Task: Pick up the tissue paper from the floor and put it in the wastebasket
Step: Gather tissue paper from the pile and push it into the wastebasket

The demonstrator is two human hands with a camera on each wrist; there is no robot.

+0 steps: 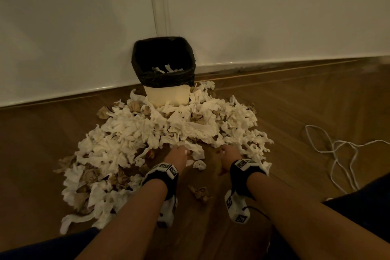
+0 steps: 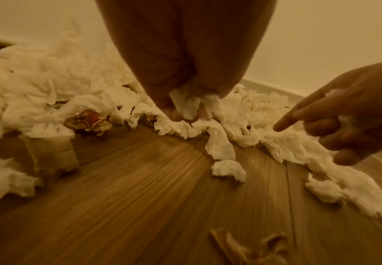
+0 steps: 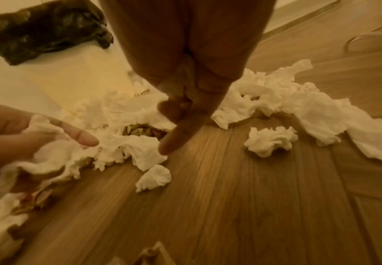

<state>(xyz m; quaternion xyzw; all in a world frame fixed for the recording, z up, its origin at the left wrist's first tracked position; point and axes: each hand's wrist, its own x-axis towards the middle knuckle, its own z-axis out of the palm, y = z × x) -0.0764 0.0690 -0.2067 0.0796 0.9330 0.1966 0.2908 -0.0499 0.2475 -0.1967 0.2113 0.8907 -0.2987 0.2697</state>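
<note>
Our forearms reach down to the near edge of the tissue paper (image 1: pixel 168 131) heap. Our left hand (image 2: pixel 181 71) has a white wad bunched in its curled fingers, ready to lift. Our right hand (image 3: pixel 185 86) points its forefinger down with the others curled, perhaps round a scrap; we cannot tell. Beyond, tissue covers the floor (image 1: pixel 295 107) around the wastebasket (image 1: pixel 166 95), which stands against the wall (image 1: pixel 274 17), probably for short trips.
</note>
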